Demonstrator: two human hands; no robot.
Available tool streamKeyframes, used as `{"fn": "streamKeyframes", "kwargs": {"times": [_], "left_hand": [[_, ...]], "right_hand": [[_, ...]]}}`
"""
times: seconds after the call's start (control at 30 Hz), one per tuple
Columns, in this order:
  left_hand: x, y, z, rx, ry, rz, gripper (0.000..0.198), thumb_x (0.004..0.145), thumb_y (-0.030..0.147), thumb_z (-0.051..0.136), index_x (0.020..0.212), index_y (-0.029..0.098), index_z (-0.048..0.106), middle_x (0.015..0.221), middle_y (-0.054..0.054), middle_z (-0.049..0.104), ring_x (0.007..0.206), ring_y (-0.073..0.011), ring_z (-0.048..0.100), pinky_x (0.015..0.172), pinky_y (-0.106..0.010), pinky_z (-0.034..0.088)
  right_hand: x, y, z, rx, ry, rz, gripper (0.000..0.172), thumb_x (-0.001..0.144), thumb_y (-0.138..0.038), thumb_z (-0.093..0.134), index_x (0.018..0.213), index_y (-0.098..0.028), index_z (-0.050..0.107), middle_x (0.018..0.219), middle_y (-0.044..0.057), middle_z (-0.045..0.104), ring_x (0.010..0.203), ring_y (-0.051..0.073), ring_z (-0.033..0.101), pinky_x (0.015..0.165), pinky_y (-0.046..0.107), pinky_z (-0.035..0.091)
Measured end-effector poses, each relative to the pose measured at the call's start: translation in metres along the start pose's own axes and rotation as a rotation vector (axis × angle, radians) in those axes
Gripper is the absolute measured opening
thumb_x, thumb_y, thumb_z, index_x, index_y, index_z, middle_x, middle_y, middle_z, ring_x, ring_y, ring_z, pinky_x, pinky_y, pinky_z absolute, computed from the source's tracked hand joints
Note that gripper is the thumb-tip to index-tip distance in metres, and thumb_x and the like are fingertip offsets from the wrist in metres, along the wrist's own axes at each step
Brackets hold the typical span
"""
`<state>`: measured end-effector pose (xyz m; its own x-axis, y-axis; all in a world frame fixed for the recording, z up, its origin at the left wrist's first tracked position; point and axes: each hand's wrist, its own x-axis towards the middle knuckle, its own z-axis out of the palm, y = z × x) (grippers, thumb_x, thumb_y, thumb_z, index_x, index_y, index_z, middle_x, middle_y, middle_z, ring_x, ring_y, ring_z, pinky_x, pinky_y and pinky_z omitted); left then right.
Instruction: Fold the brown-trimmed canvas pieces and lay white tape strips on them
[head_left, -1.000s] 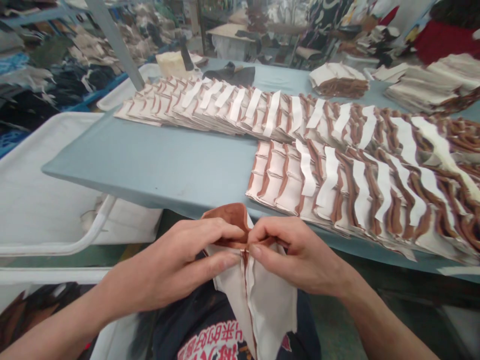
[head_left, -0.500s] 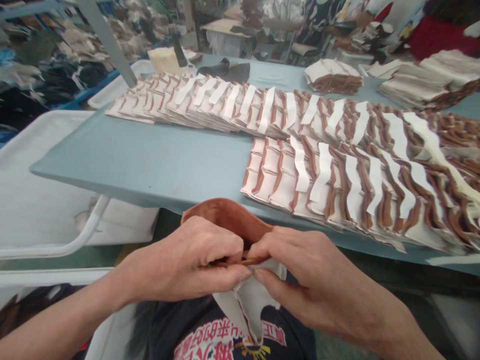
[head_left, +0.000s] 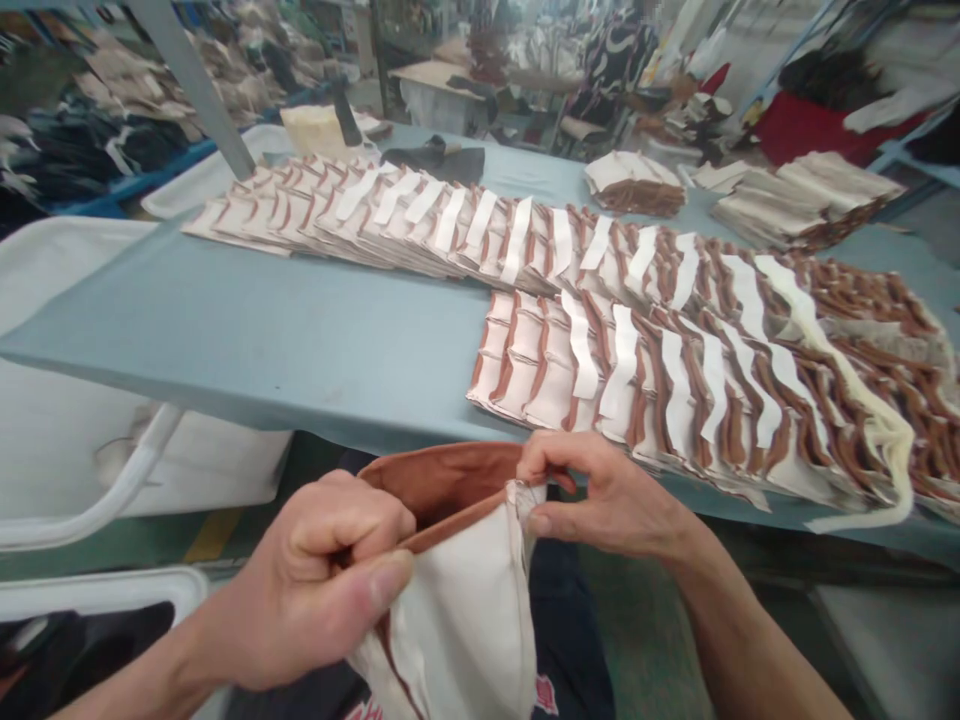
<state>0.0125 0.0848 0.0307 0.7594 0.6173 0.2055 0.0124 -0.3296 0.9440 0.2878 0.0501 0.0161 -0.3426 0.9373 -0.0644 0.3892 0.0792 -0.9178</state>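
A sewn fabric piece [head_left: 469, 590], brown on one face and cream on the other, hangs in front of my body with its upper edge spread into a loop. My left hand [head_left: 337, 570] pinches its brown-trimmed rim at the left, thumb on the near face and fingers curled over the edge. At the right end of the rim, by a seam, my right hand [head_left: 592, 495] grips the piece between thumb and fingers. The lower part of the piece drops over my dark printed shirt.
On the blue table [head_left: 225, 335] lie two long rows of similar pieces [head_left: 517, 370], with white strips [head_left: 581, 345] laid across them. Further stacks [head_left: 637, 183] stand at the back. White bins [head_left: 225, 460] are at the left, and a grey post [head_left: 195, 90] rises at the back left.
My hands have moved apart, the left one left and down, the right one slightly right and up. The rim is now stretched between them and more of the cream face shows.
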Motion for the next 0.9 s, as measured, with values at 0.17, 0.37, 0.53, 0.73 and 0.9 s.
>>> {"fn": "streamKeyframes", "kwargs": {"times": [0.17, 0.37, 0.53, 0.73, 0.9], "left_hand": [[-0.004, -0.031, -0.016, 0.513, 0.142, 0.253, 0.035, 0.093, 0.008, 0.052, 0.067, 0.023, 0.034, 0.054, 0.008, 0.032, 0.048, -0.0126, 0.031, 0.051, -0.032, 0.023], [0.004, -0.039, -0.025, 0.391, -0.069, 0.000, 0.039, 0.108, 0.051, 0.043, 0.107, 0.019, 0.065, 0.096, -0.004, 0.071, 0.085, -0.0173, 0.064, 0.077, -0.027, 0.047], [0.029, -0.017, -0.013, 0.188, -0.086, 0.115, 0.033, 0.103, 0.047, 0.056, 0.099, 0.016, 0.066, 0.093, -0.003, 0.070, 0.086, -0.0164, 0.063, 0.083, -0.026, 0.046], [0.047, -0.005, -0.013, -0.040, -0.185, 0.005, 0.015, 0.095, 0.027, 0.069, 0.088, 0.014, 0.068, 0.076, 0.002, 0.061, 0.067, -0.0106, 0.052, 0.065, -0.021, 0.041], [0.048, -0.008, -0.014, 0.022, -0.199, 0.054, 0.010, 0.096, 0.015, 0.063, 0.092, 0.013, 0.072, 0.077, 0.002, 0.063, 0.066, -0.0089, 0.053, 0.064, -0.019, 0.041]], "right_hand": [[-0.006, -0.020, 0.003, 0.218, 0.021, 0.061, 0.055, 0.088, -0.070, 0.068, 0.069, -0.020, 0.055, 0.060, -0.006, 0.042, 0.054, 0.010, 0.035, 0.049, 0.024, 0.026], [0.005, -0.038, 0.004, 0.126, -0.043, 0.041, 0.027, 0.095, -0.041, 0.067, 0.080, -0.018, 0.065, 0.068, -0.004, 0.052, 0.059, 0.010, 0.043, 0.052, 0.023, 0.031], [0.011, -0.046, 0.004, 0.034, -0.038, -0.014, 0.023, 0.097, -0.037, 0.064, 0.081, -0.019, 0.064, 0.073, -0.003, 0.056, 0.064, 0.011, 0.047, 0.059, 0.023, 0.035], [0.011, -0.047, 0.003, 0.027, -0.032, 0.006, 0.026, 0.096, -0.037, 0.059, 0.076, -0.020, 0.057, 0.068, -0.004, 0.048, 0.063, 0.012, 0.042, 0.057, 0.024, 0.033], [0.010, -0.030, 0.007, 0.130, -0.024, -0.017, 0.030, 0.096, -0.041, 0.060, 0.076, -0.019, 0.055, 0.067, -0.005, 0.047, 0.063, 0.011, 0.041, 0.059, 0.024, 0.033]]}}
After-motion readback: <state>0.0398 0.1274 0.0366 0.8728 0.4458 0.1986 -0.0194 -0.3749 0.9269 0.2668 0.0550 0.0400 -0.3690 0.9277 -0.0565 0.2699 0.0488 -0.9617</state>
